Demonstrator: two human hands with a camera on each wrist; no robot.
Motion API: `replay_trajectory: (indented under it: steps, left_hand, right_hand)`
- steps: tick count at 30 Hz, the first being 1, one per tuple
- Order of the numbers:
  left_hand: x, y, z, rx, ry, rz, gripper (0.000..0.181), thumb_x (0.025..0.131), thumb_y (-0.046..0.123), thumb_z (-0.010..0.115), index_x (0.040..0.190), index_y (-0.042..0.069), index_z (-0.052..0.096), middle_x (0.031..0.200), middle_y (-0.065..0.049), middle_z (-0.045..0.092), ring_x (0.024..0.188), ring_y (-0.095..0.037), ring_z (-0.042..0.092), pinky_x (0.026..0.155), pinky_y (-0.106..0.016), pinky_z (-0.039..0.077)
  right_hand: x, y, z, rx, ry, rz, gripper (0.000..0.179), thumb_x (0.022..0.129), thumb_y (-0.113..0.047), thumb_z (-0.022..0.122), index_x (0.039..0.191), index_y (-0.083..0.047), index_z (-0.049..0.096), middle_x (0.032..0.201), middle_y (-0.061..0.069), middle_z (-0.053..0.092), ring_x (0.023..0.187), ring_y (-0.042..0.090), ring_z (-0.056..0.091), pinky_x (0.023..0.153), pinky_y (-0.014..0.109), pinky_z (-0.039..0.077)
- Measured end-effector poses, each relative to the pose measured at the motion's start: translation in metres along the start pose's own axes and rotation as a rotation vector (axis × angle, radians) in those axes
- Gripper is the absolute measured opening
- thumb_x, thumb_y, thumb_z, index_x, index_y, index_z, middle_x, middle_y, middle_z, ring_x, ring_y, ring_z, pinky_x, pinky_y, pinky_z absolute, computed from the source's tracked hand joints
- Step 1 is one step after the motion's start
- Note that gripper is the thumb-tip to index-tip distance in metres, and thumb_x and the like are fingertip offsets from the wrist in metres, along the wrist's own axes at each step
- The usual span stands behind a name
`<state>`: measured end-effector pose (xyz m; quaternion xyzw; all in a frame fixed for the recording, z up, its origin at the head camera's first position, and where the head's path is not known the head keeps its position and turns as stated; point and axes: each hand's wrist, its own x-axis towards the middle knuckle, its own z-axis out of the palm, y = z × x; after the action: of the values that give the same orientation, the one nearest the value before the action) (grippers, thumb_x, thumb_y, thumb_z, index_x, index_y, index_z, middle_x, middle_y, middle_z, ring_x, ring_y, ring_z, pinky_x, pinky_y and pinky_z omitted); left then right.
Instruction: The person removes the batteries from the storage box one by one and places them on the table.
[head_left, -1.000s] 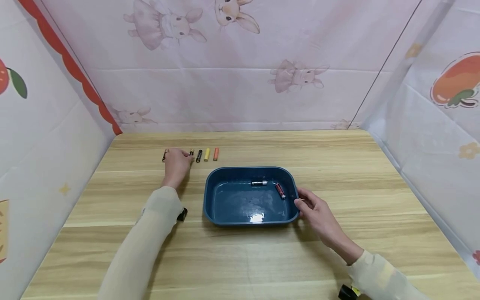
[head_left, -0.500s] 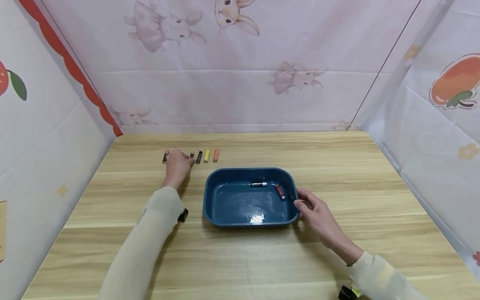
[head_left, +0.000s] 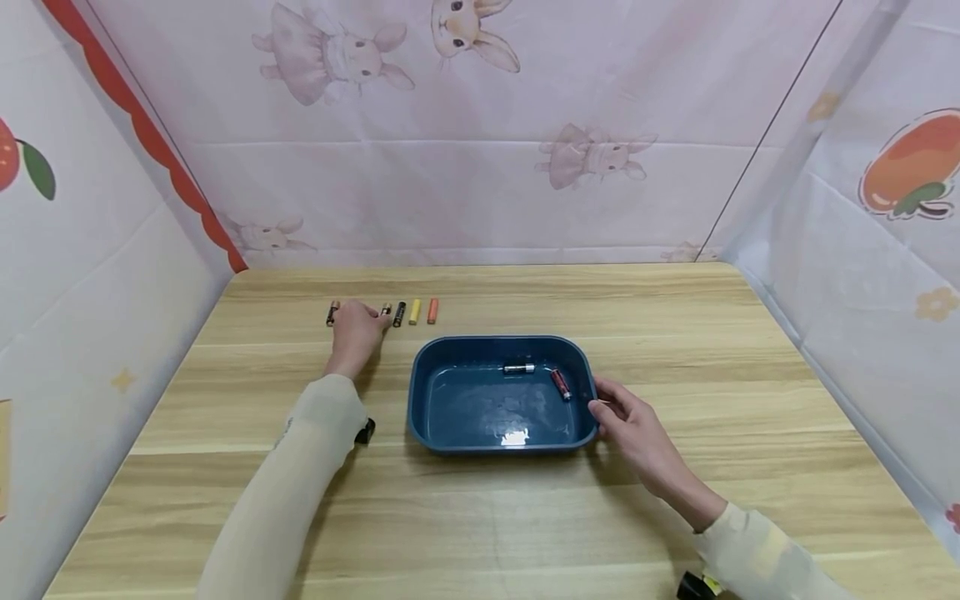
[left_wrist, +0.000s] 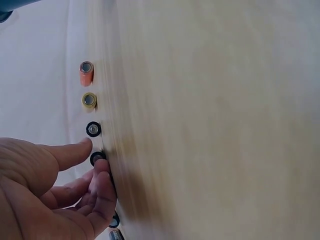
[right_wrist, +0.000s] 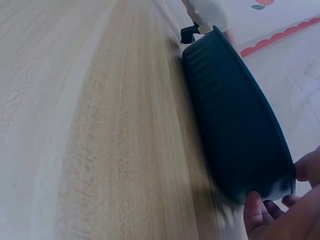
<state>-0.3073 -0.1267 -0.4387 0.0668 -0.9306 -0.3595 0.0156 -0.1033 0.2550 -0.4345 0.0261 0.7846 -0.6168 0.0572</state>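
My left hand is at the far left of the table, thumb and forefinger around a black battery in a row. The forefinger covers part of its end. Beside it in the row lie another black battery, a yellow battery and an orange battery. Past the hand's other side is a black battery with a copper-coloured end. My right hand grips the right end of a dark blue plastic tub, thumb at the rim, fingers against the outer wall.
Inside the tub, toward its back right, lie a black-and-silver battery and a dark red battery. The wooden table runs back to a pink rabbit-print curtain. Printed white sheets hang at both sides.
The left hand stays at the same battery with barely any movement. The right hand and the tub keep their places.
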Motion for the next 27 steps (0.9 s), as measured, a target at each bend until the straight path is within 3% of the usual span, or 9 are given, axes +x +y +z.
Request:
replay_trajectory:
  steps: [4, 5, 7, 10, 12, 15, 23, 25, 27]
  left_hand:
    - [0.000, -0.001, -0.001, 0.015, -0.002, 0.004, 0.030, 0.102, 0.020, 0.067, 0.108, -0.008, 0.076, 0.118, -0.026, 0.071, 0.111, -0.038, 0.066, 0.095, -0.050, 0.053]
    - [0.001, -0.001, -0.001, 0.020, -0.002, 0.005, 0.030, 0.102, 0.020, 0.067, 0.108, -0.008, 0.077, 0.115, -0.026, 0.072, 0.107, -0.037, 0.068, 0.092, -0.049, 0.054]
    - [0.002, -0.001, -0.001, 0.022, -0.002, 0.002, 0.030, 0.103, 0.022, 0.066, 0.097, -0.006, 0.079, 0.096, -0.022, 0.075, 0.083, -0.028, 0.068, 0.078, -0.042, 0.055]
    - [0.003, -0.002, -0.001, 0.014, -0.013, -0.012, 0.041, 0.104, 0.024, 0.065, 0.071, 0.001, 0.071, 0.058, -0.009, 0.059, 0.053, -0.015, 0.045, 0.059, -0.033, 0.041]
    - [0.004, -0.003, -0.002, 0.007, -0.025, -0.023, 0.049, 0.105, 0.026, 0.064, 0.061, 0.004, 0.061, 0.049, -0.001, 0.044, 0.047, -0.011, 0.033, 0.054, -0.030, 0.034]
    - [0.005, -0.003, -0.003, 0.005, -0.050, -0.032, 0.053, 0.106, 0.029, 0.061, 0.058, 0.007, 0.058, 0.045, 0.002, 0.037, 0.044, -0.010, 0.030, 0.052, -0.030, 0.034]
    - [0.002, -0.003, -0.006, 0.005, -0.064, -0.033, 0.049, 0.107, 0.031, 0.058, 0.072, -0.001, 0.071, 0.045, 0.000, 0.039, 0.041, -0.009, 0.029, 0.046, -0.027, 0.032]
    - [0.000, -0.002, -0.008, -0.006, -0.054, -0.026, 0.044, 0.107, 0.032, 0.058, 0.086, -0.002, 0.077, 0.050, -0.008, 0.050, 0.044, -0.012, 0.034, 0.047, -0.027, 0.034]
    - [-0.003, 0.000, -0.010, -0.021, -0.038, -0.012, 0.040, 0.107, 0.033, 0.058, 0.102, -0.002, 0.078, 0.070, -0.014, 0.067, 0.056, -0.016, 0.049, 0.055, -0.031, 0.043]
  right_hand:
    - [0.001, 0.002, 0.000, -0.005, -0.001, 0.000, 0.047, 0.110, -0.012, 0.050, 0.153, 0.003, 0.041, 0.147, 0.024, 0.052, 0.119, 0.032, 0.057, 0.083, 0.022, 0.054]
    - [0.001, 0.003, 0.001, -0.005, 0.001, 0.001, 0.047, 0.110, -0.012, 0.051, 0.153, 0.003, 0.041, 0.147, 0.024, 0.052, 0.119, 0.032, 0.057, 0.083, 0.022, 0.054]
    - [0.001, 0.002, 0.001, -0.008, 0.003, 0.000, 0.046, 0.110, -0.012, 0.051, 0.153, 0.003, 0.042, 0.146, 0.024, 0.052, 0.117, 0.032, 0.057, 0.083, 0.023, 0.054]
    - [0.001, 0.002, 0.001, -0.011, 0.000, -0.002, 0.047, 0.110, -0.012, 0.050, 0.153, 0.004, 0.041, 0.146, 0.024, 0.052, 0.116, 0.030, 0.057, 0.083, 0.023, 0.054]
    - [0.001, 0.001, 0.001, -0.007, 0.002, -0.002, 0.047, 0.110, -0.013, 0.051, 0.153, 0.003, 0.041, 0.146, 0.024, 0.053, 0.115, 0.029, 0.057, 0.083, 0.024, 0.054]
    - [0.001, 0.001, 0.000, -0.004, -0.001, -0.008, 0.048, 0.110, -0.013, 0.051, 0.154, 0.004, 0.040, 0.146, 0.024, 0.052, 0.115, 0.028, 0.057, 0.083, 0.024, 0.054]
    - [0.002, 0.002, 0.000, -0.018, 0.005, -0.001, 0.047, 0.110, -0.014, 0.051, 0.153, 0.003, 0.042, 0.145, 0.023, 0.053, 0.116, 0.031, 0.057, 0.084, 0.024, 0.054]
    - [0.002, 0.002, 0.000, -0.020, 0.006, -0.005, 0.047, 0.110, -0.014, 0.051, 0.153, 0.003, 0.042, 0.145, 0.024, 0.053, 0.116, 0.031, 0.057, 0.083, 0.024, 0.054]
    - [0.002, 0.003, 0.000, -0.023, 0.006, -0.011, 0.047, 0.110, -0.014, 0.051, 0.153, 0.004, 0.041, 0.145, 0.025, 0.053, 0.114, 0.030, 0.057, 0.083, 0.025, 0.054]
